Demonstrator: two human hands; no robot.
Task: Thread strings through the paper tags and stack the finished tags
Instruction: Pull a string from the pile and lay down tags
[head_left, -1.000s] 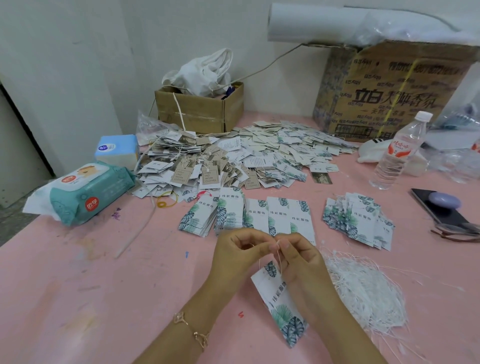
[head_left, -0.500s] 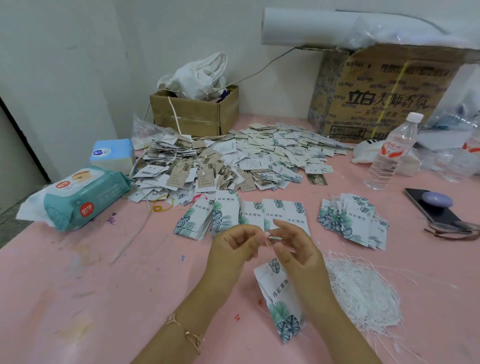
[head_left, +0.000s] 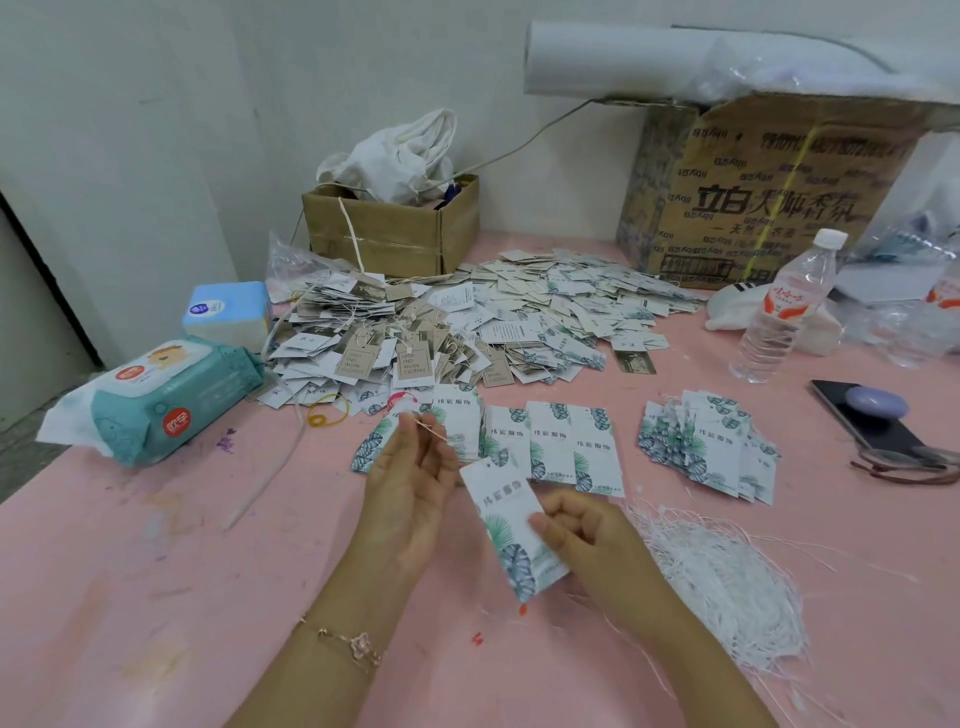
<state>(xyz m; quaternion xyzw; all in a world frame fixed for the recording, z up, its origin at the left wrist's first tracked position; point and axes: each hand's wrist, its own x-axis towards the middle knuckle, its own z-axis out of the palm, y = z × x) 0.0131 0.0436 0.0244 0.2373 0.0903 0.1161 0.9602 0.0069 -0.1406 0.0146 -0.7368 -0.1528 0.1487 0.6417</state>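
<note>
Paper tag (head_left: 506, 512) is being held over the pink counter (head_left: 156, 597), its right edge being pinched by the right hand (head_left: 587, 530). A thin string (head_left: 431, 430) is being pinched at the top of the curled left hand (head_left: 410, 483). Tag judged light, thin, easily creased; edges are being favoured for gripping. Punched hole and string's run to it are not being resolved.

Wipes pack (head_left: 171, 400), bottle (head_left: 784, 312), perhaps phone (head_left: 872, 421).
</note>
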